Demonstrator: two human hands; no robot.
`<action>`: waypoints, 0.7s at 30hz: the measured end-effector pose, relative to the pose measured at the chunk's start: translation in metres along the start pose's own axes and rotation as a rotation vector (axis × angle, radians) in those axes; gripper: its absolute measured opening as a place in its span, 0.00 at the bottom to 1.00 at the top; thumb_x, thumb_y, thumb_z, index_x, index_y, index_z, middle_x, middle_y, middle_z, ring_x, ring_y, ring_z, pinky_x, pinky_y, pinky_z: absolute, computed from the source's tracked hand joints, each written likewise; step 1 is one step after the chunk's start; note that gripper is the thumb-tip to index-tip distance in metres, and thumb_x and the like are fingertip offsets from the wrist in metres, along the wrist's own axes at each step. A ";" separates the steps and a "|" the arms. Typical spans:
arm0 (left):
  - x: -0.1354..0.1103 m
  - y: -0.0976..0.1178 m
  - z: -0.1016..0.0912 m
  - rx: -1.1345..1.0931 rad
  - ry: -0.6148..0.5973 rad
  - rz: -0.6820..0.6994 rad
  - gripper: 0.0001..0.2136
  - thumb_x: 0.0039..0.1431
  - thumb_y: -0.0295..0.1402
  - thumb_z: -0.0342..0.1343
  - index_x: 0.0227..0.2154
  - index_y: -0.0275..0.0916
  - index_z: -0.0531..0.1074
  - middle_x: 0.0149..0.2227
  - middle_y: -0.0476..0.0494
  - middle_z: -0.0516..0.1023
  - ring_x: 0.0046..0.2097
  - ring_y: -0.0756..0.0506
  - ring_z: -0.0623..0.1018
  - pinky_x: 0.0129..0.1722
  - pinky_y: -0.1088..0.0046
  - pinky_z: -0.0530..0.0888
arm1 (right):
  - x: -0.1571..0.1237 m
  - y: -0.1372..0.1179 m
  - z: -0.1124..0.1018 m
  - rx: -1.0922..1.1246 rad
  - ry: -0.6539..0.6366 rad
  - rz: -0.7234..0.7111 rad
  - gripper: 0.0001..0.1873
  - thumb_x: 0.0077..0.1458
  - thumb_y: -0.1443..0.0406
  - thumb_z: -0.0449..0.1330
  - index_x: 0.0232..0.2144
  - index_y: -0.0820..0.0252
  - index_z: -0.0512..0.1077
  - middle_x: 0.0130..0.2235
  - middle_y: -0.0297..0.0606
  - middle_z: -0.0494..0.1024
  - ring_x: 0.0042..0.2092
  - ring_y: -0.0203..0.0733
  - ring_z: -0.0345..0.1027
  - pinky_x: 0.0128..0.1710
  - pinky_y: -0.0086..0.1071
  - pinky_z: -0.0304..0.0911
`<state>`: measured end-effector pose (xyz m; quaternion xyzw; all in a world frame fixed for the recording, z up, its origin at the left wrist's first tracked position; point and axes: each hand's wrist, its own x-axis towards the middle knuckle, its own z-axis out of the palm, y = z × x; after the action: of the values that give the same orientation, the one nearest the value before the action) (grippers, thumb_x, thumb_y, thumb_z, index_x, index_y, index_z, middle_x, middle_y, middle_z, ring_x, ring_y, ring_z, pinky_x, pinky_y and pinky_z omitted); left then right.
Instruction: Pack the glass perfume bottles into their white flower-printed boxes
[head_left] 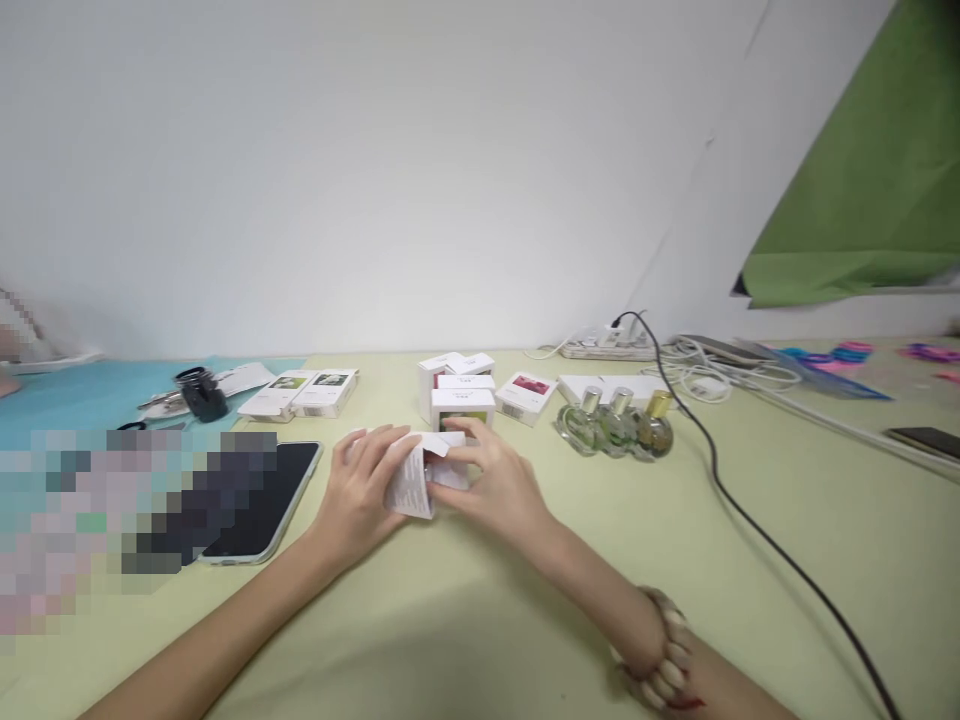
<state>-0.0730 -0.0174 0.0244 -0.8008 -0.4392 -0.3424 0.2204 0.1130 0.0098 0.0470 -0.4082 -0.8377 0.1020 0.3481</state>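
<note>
A small white carton [410, 487] with printed text lies tilted on its side, its end open toward the right. My left hand [358, 492] is wrapped round its closed end. At the open end, the fingers of my right hand [501, 487] grip the carton by its flaps. Something shiny shows inside the opening, too small to make out. Just behind my hands stand several upright white boxes [463, 399]. Three glass perfume bottles [620, 428] lie to the right, two with silver caps and one with a gold cap.
White boxes [325, 393] lie flat at the left, and another box [527, 396] lies right of the upright group. A phone [259, 510] is beside my left hand. A black jar [200, 393] stands behind it. A black cable [712, 465] crosses the right side from a power strip [607, 350].
</note>
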 end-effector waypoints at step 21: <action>-0.004 0.017 -0.011 -0.035 0.024 0.006 0.26 0.50 0.32 0.53 0.53 0.42 0.56 0.51 0.40 0.67 0.52 0.41 0.67 0.49 0.63 0.59 | -0.010 0.005 0.033 0.159 0.149 -0.262 0.03 0.45 0.68 0.58 0.28 0.58 0.70 0.52 0.37 0.61 0.44 0.35 0.64 0.36 0.25 0.64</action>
<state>-0.0641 -0.0352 0.0282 -0.8018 -0.4279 -0.3589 0.2127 0.0981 0.0089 0.0154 -0.2733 -0.8448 0.0913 0.4510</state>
